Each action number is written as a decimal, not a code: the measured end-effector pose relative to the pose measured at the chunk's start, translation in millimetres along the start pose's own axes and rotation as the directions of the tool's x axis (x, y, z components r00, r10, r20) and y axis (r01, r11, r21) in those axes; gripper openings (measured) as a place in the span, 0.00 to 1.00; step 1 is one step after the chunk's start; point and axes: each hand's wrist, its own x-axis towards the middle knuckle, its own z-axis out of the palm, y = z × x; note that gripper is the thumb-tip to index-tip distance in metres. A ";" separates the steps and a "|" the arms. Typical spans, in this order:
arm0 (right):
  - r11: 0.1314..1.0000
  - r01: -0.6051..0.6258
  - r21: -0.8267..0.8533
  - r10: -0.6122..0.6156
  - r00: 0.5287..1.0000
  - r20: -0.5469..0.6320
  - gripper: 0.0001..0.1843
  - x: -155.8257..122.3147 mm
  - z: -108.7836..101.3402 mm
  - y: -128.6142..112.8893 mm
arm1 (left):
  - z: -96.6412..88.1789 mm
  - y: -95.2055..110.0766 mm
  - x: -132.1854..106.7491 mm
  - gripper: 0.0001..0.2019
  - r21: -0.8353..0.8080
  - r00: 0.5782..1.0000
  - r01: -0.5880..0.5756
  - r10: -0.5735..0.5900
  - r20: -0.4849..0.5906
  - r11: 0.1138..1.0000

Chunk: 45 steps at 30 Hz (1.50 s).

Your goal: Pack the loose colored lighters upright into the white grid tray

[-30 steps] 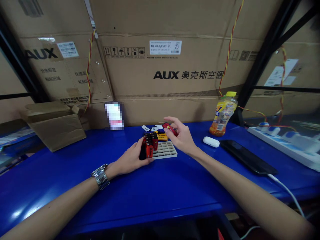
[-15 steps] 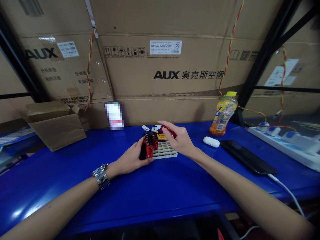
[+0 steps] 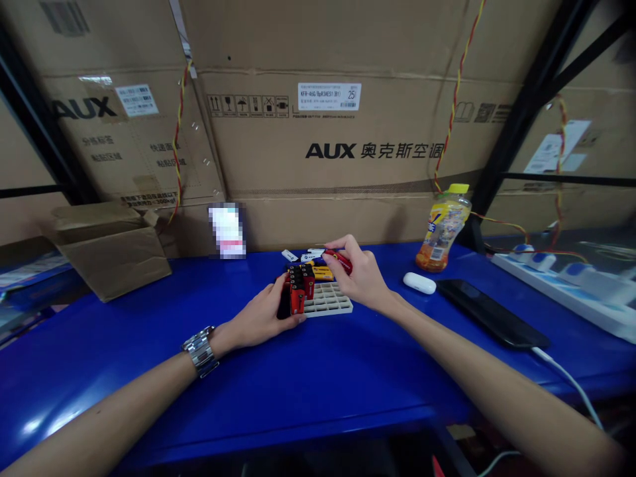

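Observation:
Red block batteries [image 3: 301,290] with black tops stand upright in a group in the left part of a pale grid tray [image 3: 330,299]. My left hand [image 3: 263,310] is wrapped around the left side of this group, its thumb at the front; the other fingers are partly hidden. To the right, just above the tray, my right hand [image 3: 360,273] pinches a red battery [image 3: 340,260], tilted, between thumb and fingers. Behind the tray lie a yellow battery [image 3: 323,273] and several white ones [image 3: 289,255], partly covered by my right hand.
On the blue table [image 3: 308,377] a phone [image 3: 227,230] leans against a large carton. An open cardboard box [image 3: 114,258] stands at left. To the right are a drink bottle [image 3: 444,228], a white earbud case [image 3: 420,283], a black phone [image 3: 491,313] on a cable, and a power strip [image 3: 561,285].
My right hand has shifted slightly, its fingers more bent, and the red battery in it shows more fully. My left hand and the tray have stayed in place.

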 end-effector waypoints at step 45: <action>0.907 -0.199 0.371 0.046 0.922 0.384 0.12 -3.6 12.9 12.0 | -0.6 2.1 1.5 0.43 -0.017 1.000 0.027 -0.027 -0.003 0.999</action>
